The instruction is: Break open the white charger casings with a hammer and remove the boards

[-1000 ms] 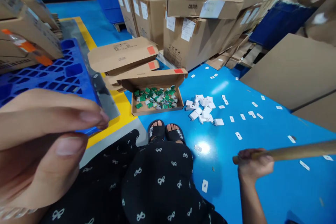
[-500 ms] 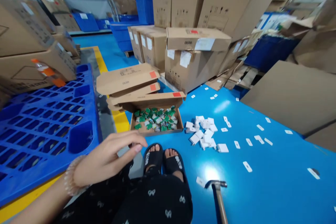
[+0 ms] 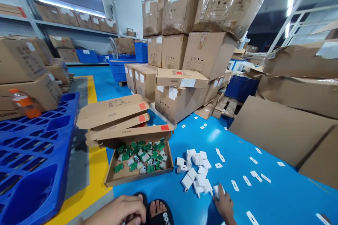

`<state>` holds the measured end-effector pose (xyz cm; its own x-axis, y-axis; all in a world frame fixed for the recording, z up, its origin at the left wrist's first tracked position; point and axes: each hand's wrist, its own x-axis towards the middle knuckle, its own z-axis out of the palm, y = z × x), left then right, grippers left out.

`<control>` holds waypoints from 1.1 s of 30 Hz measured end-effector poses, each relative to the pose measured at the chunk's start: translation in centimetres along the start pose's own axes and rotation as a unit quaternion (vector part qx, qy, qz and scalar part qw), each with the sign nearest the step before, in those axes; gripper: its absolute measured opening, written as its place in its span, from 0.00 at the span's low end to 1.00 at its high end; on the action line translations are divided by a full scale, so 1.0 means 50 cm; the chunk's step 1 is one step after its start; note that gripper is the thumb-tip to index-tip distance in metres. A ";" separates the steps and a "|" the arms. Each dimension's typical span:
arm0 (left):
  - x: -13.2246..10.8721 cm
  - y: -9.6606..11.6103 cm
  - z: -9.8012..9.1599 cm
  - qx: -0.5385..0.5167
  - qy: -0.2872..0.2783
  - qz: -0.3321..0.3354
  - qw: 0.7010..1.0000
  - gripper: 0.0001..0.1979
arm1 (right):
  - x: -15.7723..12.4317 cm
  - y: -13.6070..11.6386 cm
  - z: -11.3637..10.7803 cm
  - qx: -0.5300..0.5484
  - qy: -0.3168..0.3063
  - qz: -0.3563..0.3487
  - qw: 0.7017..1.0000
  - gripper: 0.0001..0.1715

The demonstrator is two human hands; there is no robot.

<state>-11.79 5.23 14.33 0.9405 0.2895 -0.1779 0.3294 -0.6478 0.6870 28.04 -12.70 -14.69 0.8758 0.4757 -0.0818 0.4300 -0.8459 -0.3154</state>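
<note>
My right hand (image 3: 224, 205) is closed on a white plastic block (image 3: 218, 191) on the blue floor, at the near right edge of a pile of similar white blocks (image 3: 201, 175). My left hand (image 3: 126, 211) is low in the view, over my sandals, with its fingers curled; what it holds, if anything, is hidden. Beyond it an open cardboard box (image 3: 137, 179) contains several green circuit boards (image 3: 133, 165) with white and grey parts. Small white plates (image 3: 235, 185) lie scattered on the floor to the right.
A blue pallet (image 3: 64, 140) stands at the left, with an orange bottle (image 3: 25, 103) near cartons. Flat cardboard boxes (image 3: 116, 109) lie behind the open box. Stacked cartons (image 3: 182, 102) rise further back, and large cardboard sheets (image 3: 280, 130) lean at the right.
The view has tilted upward, showing more cartons and shelving. My right hand has come into view at the white block. My left hand appears lower and more curled. The hammer has left the view.
</note>
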 end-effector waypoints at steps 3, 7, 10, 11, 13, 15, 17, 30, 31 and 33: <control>0.039 -0.019 0.030 -0.012 0.007 -0.002 1.000 0.07 | 0.012 -0.005 -0.005 0.031 -0.005 -0.045 0.999 0.30; 0.103 -0.033 0.077 -0.025 0.001 -0.002 1.000 0.11 | -0.020 -0.002 -0.025 0.063 0.031 -0.086 0.994 0.26; 0.142 -0.013 0.084 -0.004 -0.007 0.016 1.000 0.14 | -0.075 -0.039 -0.076 0.040 0.082 -0.153 0.984 0.24; 0.154 0.001 0.079 0.001 -0.007 0.024 1.000 0.17 | -0.098 -0.063 -0.102 0.025 0.119 -0.205 0.971 0.22; 0.177 0.036 0.064 -0.007 -0.003 0.035 0.999 0.27 | -0.148 -0.124 -0.166 -0.005 0.212 -0.337 0.918 0.20; 0.197 0.073 0.051 -0.034 0.029 0.045 0.998 0.42 | -0.198 -0.193 -0.237 -0.006 0.295 -0.449 0.843 0.21; 0.209 0.102 0.047 -0.078 0.069 0.079 0.991 0.49 | -0.241 -0.256 -0.307 0.049 0.359 -0.529 0.768 0.28; 0.122 0.125 -0.022 -0.021 0.235 0.252 0.938 0.15 | -0.401 -0.393 -0.538 0.218 0.232 -0.558 0.766 0.12; 0.120 0.127 -0.023 -0.005 0.230 0.247 0.941 0.14 | -0.400 -0.401 -0.539 0.213 0.231 -0.557 0.769 0.10; 0.118 0.130 -0.021 0.027 0.221 0.239 0.945 0.13 | -0.394 -0.414 -0.538 0.208 0.232 -0.557 0.770 0.08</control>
<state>-4.16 3.48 18.50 0.8602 0.2138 0.4630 -0.1089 -0.8100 0.5762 7.77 -11.06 18.87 0.0404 0.6316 0.7743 0.9484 0.2198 -0.2287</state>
